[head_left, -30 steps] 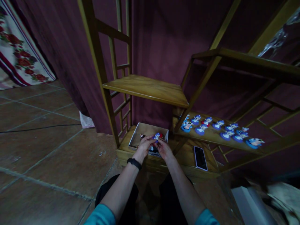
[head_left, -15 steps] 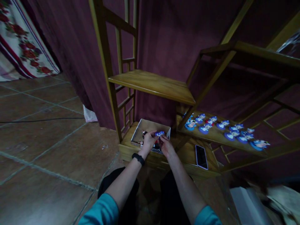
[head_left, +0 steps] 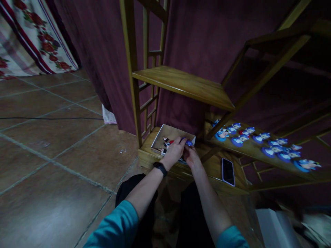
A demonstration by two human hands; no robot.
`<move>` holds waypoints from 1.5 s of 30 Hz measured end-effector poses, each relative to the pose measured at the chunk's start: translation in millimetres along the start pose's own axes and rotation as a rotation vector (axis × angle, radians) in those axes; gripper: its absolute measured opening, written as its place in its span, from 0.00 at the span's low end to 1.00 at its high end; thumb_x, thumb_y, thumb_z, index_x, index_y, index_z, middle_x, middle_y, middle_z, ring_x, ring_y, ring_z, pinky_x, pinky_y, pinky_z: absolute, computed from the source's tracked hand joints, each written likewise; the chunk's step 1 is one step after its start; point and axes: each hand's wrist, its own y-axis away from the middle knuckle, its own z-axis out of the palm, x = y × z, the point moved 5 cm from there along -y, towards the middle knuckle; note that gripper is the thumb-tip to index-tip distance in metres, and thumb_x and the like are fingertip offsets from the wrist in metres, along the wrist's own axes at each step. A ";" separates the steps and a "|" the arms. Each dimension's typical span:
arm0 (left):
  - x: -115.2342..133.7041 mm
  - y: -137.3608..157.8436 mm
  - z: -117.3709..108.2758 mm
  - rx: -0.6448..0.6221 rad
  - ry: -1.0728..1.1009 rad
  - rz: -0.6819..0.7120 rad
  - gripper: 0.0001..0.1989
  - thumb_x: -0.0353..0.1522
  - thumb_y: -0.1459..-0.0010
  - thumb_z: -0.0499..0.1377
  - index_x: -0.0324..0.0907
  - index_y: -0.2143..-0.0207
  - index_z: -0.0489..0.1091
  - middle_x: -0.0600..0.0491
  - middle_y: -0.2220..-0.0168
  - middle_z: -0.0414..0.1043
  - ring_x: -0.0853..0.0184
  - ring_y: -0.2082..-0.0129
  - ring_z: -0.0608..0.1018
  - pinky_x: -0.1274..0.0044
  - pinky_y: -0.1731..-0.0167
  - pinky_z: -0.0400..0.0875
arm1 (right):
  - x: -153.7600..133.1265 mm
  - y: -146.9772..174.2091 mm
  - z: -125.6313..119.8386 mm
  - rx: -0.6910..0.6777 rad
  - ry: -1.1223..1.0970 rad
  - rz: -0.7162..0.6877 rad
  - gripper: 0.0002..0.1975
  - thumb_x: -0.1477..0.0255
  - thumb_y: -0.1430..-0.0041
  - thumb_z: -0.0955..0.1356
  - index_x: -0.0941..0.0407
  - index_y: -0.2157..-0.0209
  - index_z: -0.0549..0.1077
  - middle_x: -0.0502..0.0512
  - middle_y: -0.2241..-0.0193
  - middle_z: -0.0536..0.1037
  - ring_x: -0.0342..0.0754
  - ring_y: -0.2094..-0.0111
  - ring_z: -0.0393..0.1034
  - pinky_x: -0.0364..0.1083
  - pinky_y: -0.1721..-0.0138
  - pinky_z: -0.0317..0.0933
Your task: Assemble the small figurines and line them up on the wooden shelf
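Observation:
Over the right part of a white cardboard box [head_left: 158, 137], both my hands are closed around a small blue-purple figurine [head_left: 188, 142]. My left hand [head_left: 176, 150] grips it from the left, fingers across its top. From the right, my right hand [head_left: 190, 155] holds its lower side. The fingers cover much of the figurine. Several small dark-and-red figurines [head_left: 165, 140] lie in the box, partly hidden behind my left hand.
The box stands on the bottom board of a wooden shelf unit [head_left: 181, 82]. To the right, a phone [head_left: 228, 171] lies on that board. Several blue-and-white figurines [head_left: 240, 139] stand on a raised shelf. A cable [head_left: 51, 119] crosses the tiled floor at left.
The view has shifted, so the shelf and box sit further right and slightly higher. My left fingers have moved over the top of the figurine, which stays in both hands.

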 end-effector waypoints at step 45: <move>-57.9 -7.0 25.6 0.049 1.059 -0.603 0.09 0.30 0.57 0.63 0.37 0.69 0.74 0.52 0.75 0.73 0.72 0.79 0.72 0.79 0.76 0.68 | -5.1 8.1 6.2 -0.006 0.001 0.064 0.13 0.76 0.54 0.69 0.54 0.63 0.73 0.50 0.68 0.79 0.43 0.68 0.72 0.41 0.67 0.66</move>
